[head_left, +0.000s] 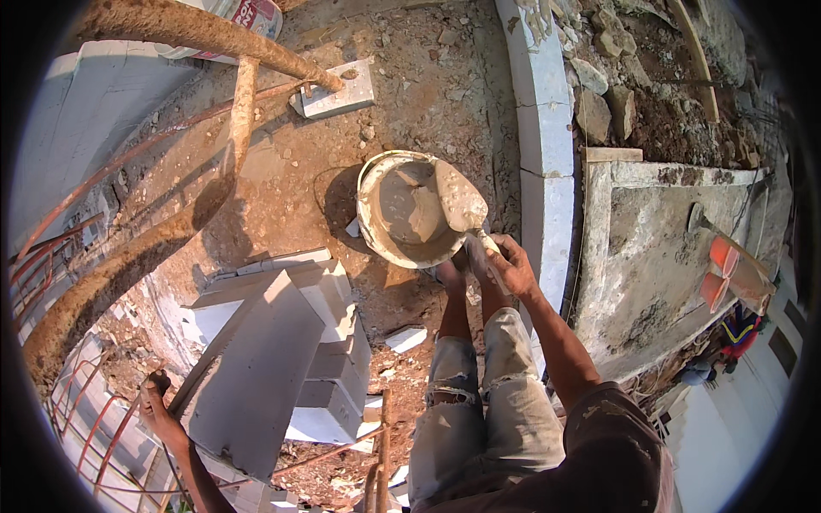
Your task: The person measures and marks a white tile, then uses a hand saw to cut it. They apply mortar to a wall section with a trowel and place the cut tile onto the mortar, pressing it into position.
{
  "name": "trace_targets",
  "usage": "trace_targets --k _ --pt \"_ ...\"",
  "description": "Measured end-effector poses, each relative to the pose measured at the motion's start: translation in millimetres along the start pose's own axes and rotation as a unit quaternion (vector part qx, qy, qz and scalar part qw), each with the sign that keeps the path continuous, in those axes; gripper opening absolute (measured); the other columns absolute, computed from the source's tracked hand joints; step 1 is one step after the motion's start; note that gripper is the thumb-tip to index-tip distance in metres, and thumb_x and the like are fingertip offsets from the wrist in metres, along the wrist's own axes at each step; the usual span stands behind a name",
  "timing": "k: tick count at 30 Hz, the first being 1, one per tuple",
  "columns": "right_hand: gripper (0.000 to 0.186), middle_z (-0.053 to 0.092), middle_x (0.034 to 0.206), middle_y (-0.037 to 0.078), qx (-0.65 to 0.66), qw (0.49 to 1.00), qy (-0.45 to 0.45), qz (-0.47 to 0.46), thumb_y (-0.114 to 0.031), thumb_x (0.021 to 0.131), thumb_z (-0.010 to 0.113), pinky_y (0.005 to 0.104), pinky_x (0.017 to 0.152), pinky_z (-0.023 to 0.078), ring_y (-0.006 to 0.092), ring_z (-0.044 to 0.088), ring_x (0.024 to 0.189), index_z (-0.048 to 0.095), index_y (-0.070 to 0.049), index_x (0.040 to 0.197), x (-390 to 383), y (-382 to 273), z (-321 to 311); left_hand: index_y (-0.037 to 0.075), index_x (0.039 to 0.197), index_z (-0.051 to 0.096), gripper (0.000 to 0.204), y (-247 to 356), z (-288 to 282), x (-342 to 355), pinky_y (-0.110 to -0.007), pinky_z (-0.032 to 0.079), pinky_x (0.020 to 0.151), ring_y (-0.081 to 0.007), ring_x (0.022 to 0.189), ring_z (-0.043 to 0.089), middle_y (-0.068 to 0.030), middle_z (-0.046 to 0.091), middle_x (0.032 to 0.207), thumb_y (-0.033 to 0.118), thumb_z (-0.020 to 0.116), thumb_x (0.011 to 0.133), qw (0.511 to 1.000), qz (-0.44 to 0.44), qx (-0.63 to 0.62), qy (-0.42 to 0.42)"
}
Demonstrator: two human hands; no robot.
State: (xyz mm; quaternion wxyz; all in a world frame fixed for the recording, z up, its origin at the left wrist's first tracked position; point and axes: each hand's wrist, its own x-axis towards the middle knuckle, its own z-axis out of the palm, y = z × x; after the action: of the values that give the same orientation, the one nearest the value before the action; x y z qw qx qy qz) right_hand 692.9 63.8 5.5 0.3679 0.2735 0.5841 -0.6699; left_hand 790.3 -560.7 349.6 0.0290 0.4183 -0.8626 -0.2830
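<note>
While the mortar-caked, flat-bladed trowel [460,195] is overhanging the round, pale-rimmed bucket [369,218], presumably for catching drips, we are clasping its handle [490,244] in our right hand [513,267], our left hand [160,414] curled, contents unclear.

Printed lettering shows on the white plastic bucket [259,21], well ahead of the left hand [156,410] and ahead and to the left of the right hand [510,267]. Its red and white label [246,12] bears large slanting capitals, only partly in view: the view's edge cuts the bucket off and a wooden pole [201,32] crosses it.
</note>
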Motion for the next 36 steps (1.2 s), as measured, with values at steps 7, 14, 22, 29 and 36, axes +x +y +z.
trace_targets --k 7,14,22,29,36 --pt "0.043 0.061 0.094 0.005 -0.013 0.961 0.184 -0.205 -0.031 0.096 0.067 0.0272 0.064 0.052 0.0121 0.059 0.077 0.058 -0.005 0.129 100 -72 -70 -0.003 0.112 0.069 0.043 3 -7 2 -0.035 0.049 0.091 -0.0207 0.097 0.065 -0.0136 0.070 0.105 0.038 0.056 0.102 0.999 -0.033 0.013 0.003" --pt "0.051 0.069 0.113 0.024 -0.421 0.771 0.428 -0.212 -0.044 0.093 0.063 0.0491 0.090 0.052 0.0449 0.065 0.106 0.060 -0.010 0.130 223 -178 -136 -0.005 0.118 0.066 0.040 -7 -15 15 -0.034 0.051 0.093 -0.0210 0.096 0.067 -0.0122 0.070 0.105 0.029 0.050 0.105 0.999 -0.047 -0.015 0.009" --pt "0.049 0.066 0.124 0.018 -0.435 0.769 0.443 -0.151 -0.039 0.093 0.063 0.0496 0.093 0.050 0.0384 0.063 0.114 0.054 -0.014 0.135 159 -93 -135 -0.002 0.116 0.067 0.040 -11 -24 11 -0.034 0.052 0.092 -0.0202 0.096 0.066 -0.0115 0.070 0.103 0.031 0.048 0.106 0.999 -0.021 0.015 -0.035" --pt "0.051 0.068 0.121 0.018 -0.498 0.737 0.442 -0.119 -0.039 0.093 0.063 0.0499 0.090 0.052 0.0397 0.065 0.110 0.054 -0.016 0.137 187 -131 -153 -0.001 0.118 0.068 0.041 -8 -20 12 -0.032 0.051 0.092 -0.0187 0.097 0.067 -0.0103 0.071 0.105 0.034 0.051 0.105 0.998 -0.058 -0.001 0.003" --pt "0.053 0.069 0.116 0.022 -0.473 0.718 0.462 -0.216 -0.037 0.092 0.062 0.0507 0.090 0.052 0.0417 0.065 0.108 0.052 -0.012 0.138 255 -184 -160 -0.004 0.124 0.064 0.042 -31 -46 25 -0.036 0.049 0.100 -0.0212 0.107 0.066 -0.0126 0.069 0.116 0.032 0.054 0.104 0.996 -0.077 -0.020 -0.029"
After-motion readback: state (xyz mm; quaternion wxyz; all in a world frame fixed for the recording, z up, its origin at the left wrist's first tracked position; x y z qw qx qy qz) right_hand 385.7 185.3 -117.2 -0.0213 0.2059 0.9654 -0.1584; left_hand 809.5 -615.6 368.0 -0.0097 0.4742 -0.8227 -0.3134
